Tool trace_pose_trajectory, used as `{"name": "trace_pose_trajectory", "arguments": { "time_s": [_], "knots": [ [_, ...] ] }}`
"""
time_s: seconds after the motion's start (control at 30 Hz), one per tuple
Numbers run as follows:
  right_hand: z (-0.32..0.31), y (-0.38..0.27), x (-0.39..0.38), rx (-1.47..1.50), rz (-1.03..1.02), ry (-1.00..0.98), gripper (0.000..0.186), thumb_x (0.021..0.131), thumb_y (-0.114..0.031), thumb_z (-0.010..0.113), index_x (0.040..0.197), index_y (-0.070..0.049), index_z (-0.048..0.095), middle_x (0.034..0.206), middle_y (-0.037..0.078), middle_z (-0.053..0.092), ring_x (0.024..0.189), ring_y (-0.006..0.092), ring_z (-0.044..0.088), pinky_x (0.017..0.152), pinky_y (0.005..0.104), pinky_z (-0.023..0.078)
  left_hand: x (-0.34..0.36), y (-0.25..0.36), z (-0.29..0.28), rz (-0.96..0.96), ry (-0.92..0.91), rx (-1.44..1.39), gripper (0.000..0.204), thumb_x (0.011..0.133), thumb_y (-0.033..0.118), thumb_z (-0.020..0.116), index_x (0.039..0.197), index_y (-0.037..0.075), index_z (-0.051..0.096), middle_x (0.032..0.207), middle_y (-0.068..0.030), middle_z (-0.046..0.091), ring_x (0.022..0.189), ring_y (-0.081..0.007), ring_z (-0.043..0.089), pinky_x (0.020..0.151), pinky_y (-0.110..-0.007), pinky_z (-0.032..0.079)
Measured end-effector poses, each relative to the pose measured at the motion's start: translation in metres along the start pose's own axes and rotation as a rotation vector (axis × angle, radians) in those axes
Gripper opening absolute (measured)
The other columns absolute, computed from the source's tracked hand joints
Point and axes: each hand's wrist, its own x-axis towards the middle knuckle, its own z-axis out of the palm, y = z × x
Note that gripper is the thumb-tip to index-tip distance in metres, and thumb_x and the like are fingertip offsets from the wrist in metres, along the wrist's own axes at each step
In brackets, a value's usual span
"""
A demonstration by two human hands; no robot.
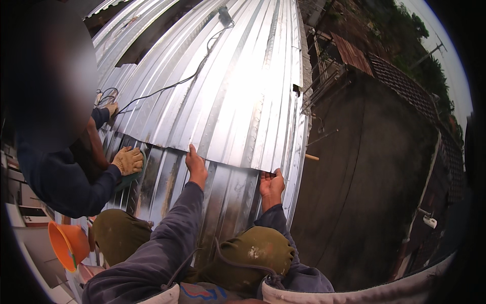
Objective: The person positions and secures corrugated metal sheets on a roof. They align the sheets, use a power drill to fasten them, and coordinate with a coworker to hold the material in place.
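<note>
A shiny corrugated metal roofing sheet (223, 121) stretches away in front of me, its near edge lying over another ribbed metal sheet (215, 187). At the middle of that edge, my left hand (196, 166) grips it with the thumb on top; the other fingers are mostly hidden. Near the sheet's right corner my right hand (272, 186) is palm up, its fingers curled at the edge and the thumb above. Both my sleeves are dark, and my knees in olive trousers show below.
On the left a co-worker in dark clothes rests a gloved hand (128, 160) near the sheet. A black cord (195, 76) runs over the metal to a dark device (225, 16). An orange bowl-shaped thing (68, 245) sits lower left. Past the roof's right edge stands a dark wall (364, 177).
</note>
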Motion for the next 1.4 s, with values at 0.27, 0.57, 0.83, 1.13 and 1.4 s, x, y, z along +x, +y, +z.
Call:
{"name": "trace_pose_trajectory", "arguments": {
  "time_s": [0.27, 0.57, 0.83, 1.13, 1.4],
  "knots": [
    [-0.008, 0.007, 0.000, 0.016, -0.035, -0.066, 0.024, 0.106, -0.029, 0.056, 0.115, -0.006, 0.059, 0.104, 0.006, 0.064, 0.093, 0.0221, 0.063, 0.087, 0.0403, 0.052, -0.002, 0.000, 0.003, -0.006, -0.010, -0.016, 0.039, 0.104, 0.045, 0.060, 0.086, 0.013, 0.050, 0.066, 0.0071, 0.033, 0.049, -0.0064, 0.030, 0.045, -0.030, 0.021],
    [-0.006, 0.008, -0.004, -0.045, -0.033, -0.061, 0.026, 0.108, -0.033, 0.053, 0.117, -0.009, 0.058, 0.103, 0.005, 0.064, 0.090, 0.0209, 0.063, 0.086, 0.0387, 0.053, -0.003, 0.005, 0.000, -0.011, -0.042, -0.014, 0.038, 0.104, 0.045, 0.059, 0.091, 0.011, 0.054, 0.069, 0.0060, 0.040, 0.053, -0.0064, 0.035, 0.047, -0.028, 0.026],
    [-0.006, 0.006, -0.006, -0.052, -0.036, -0.070, 0.023, 0.107, -0.031, 0.055, 0.113, -0.010, 0.058, 0.100, 0.005, 0.065, 0.088, 0.0205, 0.064, 0.082, 0.0383, 0.054, -0.008, 0.013, 0.004, -0.025, -0.042, -0.022, 0.036, 0.105, 0.044, 0.059, 0.097, 0.009, 0.054, 0.077, 0.0031, 0.047, 0.064, -0.0088, 0.046, 0.056, -0.029, 0.038],
    [-0.006, 0.008, -0.004, -0.051, -0.036, -0.061, 0.024, 0.107, -0.033, 0.055, 0.111, -0.009, 0.060, 0.098, 0.005, 0.066, 0.088, 0.0213, 0.065, 0.080, 0.0396, 0.057, -0.006, 0.013, 0.002, -0.031, -0.049, -0.017, 0.037, 0.105, 0.044, 0.059, 0.103, 0.008, 0.056, 0.084, 0.0010, 0.055, 0.072, -0.0108, 0.056, 0.062, -0.029, 0.046],
    [-0.005, 0.012, -0.010, -0.079, -0.012, -0.065, 0.030, 0.106, -0.037, 0.055, 0.114, -0.009, 0.059, 0.101, 0.007, 0.065, 0.091, 0.0233, 0.064, 0.082, 0.0420, 0.056, -0.001, 0.011, -0.004, -0.049, -0.074, -0.002, 0.037, 0.105, 0.045, 0.059, 0.103, 0.008, 0.056, 0.086, 0.0001, 0.055, 0.074, -0.0120, 0.056, 0.062, -0.029, 0.046]
  ]
}}
